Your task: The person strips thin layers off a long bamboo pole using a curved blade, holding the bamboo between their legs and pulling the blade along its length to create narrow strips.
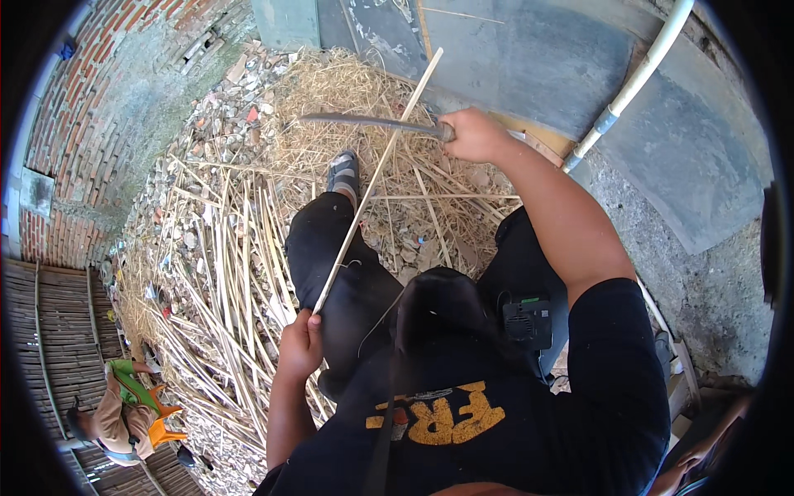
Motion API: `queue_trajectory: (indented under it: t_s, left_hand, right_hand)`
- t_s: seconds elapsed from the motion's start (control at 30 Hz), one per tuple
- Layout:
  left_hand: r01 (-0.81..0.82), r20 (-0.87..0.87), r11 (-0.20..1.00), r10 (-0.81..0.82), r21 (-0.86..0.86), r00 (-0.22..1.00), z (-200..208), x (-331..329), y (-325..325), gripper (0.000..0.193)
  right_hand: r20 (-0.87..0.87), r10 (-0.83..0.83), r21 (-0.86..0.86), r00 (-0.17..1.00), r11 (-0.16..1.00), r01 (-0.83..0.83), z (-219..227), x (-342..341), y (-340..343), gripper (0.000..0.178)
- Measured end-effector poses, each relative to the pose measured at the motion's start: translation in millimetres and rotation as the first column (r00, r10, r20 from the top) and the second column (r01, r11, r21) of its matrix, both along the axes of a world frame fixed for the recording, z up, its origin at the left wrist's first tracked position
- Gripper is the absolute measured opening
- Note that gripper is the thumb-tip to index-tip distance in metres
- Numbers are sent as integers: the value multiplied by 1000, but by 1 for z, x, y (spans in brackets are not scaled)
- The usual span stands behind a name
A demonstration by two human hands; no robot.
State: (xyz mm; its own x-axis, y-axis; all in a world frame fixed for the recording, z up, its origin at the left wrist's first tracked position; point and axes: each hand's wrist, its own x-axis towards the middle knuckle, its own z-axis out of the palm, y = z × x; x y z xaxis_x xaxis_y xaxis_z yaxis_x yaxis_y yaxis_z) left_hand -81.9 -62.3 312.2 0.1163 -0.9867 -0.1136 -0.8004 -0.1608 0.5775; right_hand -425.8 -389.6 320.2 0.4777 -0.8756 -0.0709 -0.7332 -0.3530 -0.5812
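Observation:
My left hand (299,345) is closed round the near end of a long pale bamboo strip (370,198), which slants up and away over my left leg. In my right hand (473,135) is the handle of a machete (372,121). Its long dark blade points left and crosses the strip near the strip's far end; I cannot tell whether the two touch. Below the blade, my sandalled foot (343,172) rests among dry shavings (331,91).
Many split bamboo strips (236,264) lie on the rubble to my left. A person on an orange chair (165,422) sits at the lower left, by a bamboo wall (58,331). Grey panels (529,58) and a white pipe (641,78) stand ahead and right; a brick wall (99,107) rises far left.

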Motion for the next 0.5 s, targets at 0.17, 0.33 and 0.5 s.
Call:
queue_trajectory:
  t_s: [0.17,0.33,0.5]
  left_hand:
    - [-21,-21,998,23,58,1000,0,5,6,38]
    - [-10,25,1000,10,13,1000,-2,-2,2,38]
    - [-17,28,1000,16,20,999,-1,2,3,36]
  right_hand:
    - [-139,87,-170,986,979,-110,19,20,33,15]
    - [-125,60,-118,990,990,-74,5,-4,9,21]
    - [-125,-63,-246,990,969,30,7,-6,10,16]
